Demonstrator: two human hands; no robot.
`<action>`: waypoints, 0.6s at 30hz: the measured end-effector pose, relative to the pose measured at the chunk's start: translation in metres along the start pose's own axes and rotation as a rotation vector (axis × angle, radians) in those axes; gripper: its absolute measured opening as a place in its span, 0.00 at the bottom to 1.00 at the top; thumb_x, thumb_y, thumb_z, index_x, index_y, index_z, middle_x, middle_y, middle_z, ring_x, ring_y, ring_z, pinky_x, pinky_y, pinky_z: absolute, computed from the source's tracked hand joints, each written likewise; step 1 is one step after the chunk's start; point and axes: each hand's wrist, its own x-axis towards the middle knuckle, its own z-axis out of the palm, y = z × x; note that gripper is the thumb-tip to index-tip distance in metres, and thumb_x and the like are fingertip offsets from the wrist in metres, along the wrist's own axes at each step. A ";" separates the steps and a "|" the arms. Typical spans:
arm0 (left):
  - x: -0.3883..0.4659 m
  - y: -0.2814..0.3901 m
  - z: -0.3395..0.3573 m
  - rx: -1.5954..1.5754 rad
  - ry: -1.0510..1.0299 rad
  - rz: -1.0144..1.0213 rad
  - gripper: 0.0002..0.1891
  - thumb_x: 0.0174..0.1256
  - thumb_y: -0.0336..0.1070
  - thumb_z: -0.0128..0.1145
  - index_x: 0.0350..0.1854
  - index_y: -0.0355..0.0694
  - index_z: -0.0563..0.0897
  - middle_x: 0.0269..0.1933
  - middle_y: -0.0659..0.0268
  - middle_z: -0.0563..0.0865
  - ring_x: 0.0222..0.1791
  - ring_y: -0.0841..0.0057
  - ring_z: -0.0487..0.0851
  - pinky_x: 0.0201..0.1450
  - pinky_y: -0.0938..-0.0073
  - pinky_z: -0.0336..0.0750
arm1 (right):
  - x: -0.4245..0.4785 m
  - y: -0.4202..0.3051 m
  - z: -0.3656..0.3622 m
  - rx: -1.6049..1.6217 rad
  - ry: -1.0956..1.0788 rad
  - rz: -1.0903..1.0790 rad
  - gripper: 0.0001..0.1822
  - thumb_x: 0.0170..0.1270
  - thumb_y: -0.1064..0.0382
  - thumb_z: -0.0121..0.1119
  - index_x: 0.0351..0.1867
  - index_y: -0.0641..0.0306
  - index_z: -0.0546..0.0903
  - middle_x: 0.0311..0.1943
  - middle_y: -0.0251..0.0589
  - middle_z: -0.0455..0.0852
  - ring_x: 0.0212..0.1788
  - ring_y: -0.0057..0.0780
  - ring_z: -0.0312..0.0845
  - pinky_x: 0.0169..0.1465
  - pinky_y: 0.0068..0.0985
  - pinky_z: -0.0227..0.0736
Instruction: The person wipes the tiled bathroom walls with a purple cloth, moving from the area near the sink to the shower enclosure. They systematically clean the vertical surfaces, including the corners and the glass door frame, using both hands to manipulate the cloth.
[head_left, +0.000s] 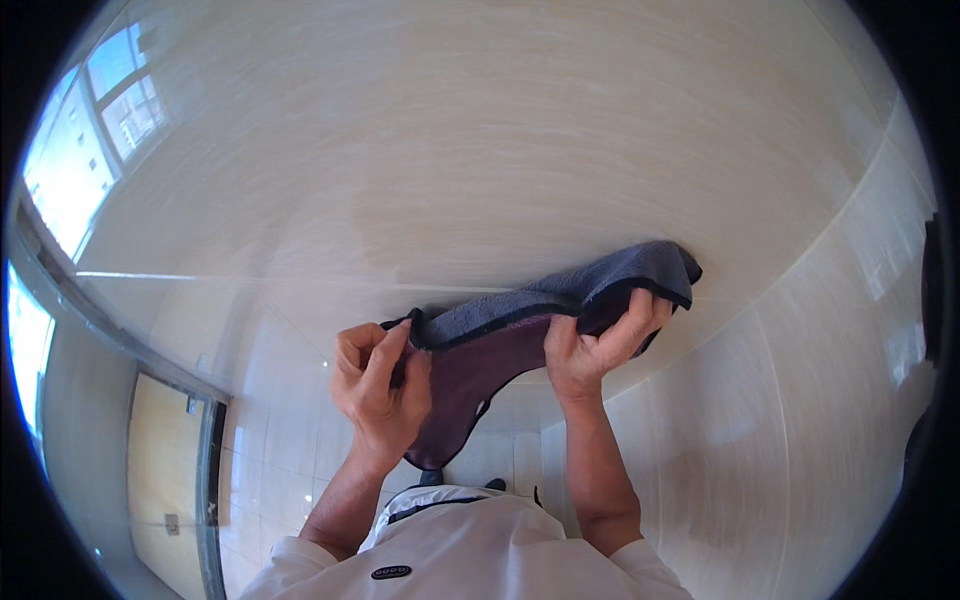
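Observation:
A two-sided cloth (480, 375) with black edging spans both of my hands, grey on the upper face and dark purple below. My left hand (382, 375) pinches its left corner between thumb and fingers. Toward the other end, my right hand (600, 345) grips the folded edge, its fingertips partly hidden by the fabric. The grey side is turned toward the glossy beige tiled wall (480, 150) before me, and the right end appears to lie against it. A purple part of the cloth hangs down toward my waist.
Another tiled wall (720, 450) meets the front one at a corner on my right. At the left are a bright window (30, 345) and a pale door-like panel (165, 450) with a dark frame. Below me is the tiled floor (259, 480), with my shoes partly showing.

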 end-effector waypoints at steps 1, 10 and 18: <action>0.004 -0.003 -0.003 0.037 0.025 0.000 0.16 0.41 0.20 0.63 0.37 0.35 0.85 0.31 0.61 0.76 0.27 0.73 0.76 0.26 0.77 0.69 | 0.002 -0.004 0.004 0.010 0.000 -0.014 0.32 0.52 0.64 0.60 0.59 0.71 0.65 0.58 0.60 0.65 0.56 0.53 0.60 0.59 0.47 0.54; 0.054 -0.029 -0.036 0.148 0.186 -0.102 0.16 0.47 0.17 0.62 0.41 0.35 0.86 0.26 0.64 0.78 0.24 0.81 0.75 0.26 0.82 0.68 | 0.055 -0.052 0.043 0.132 -0.043 -0.187 0.23 0.51 0.58 0.65 0.48 0.65 0.78 0.54 0.55 0.71 0.57 0.52 0.58 0.57 0.45 0.53; 0.047 -0.073 -0.025 -0.139 0.581 -0.158 0.25 0.66 0.20 0.50 0.66 0.35 0.65 0.49 0.55 0.83 0.47 0.74 0.83 0.51 0.80 0.77 | 0.057 -0.100 0.075 0.208 -0.175 -0.354 0.13 0.52 0.59 0.57 0.40 0.53 0.85 0.54 0.48 0.75 0.56 0.51 0.63 0.58 0.46 0.54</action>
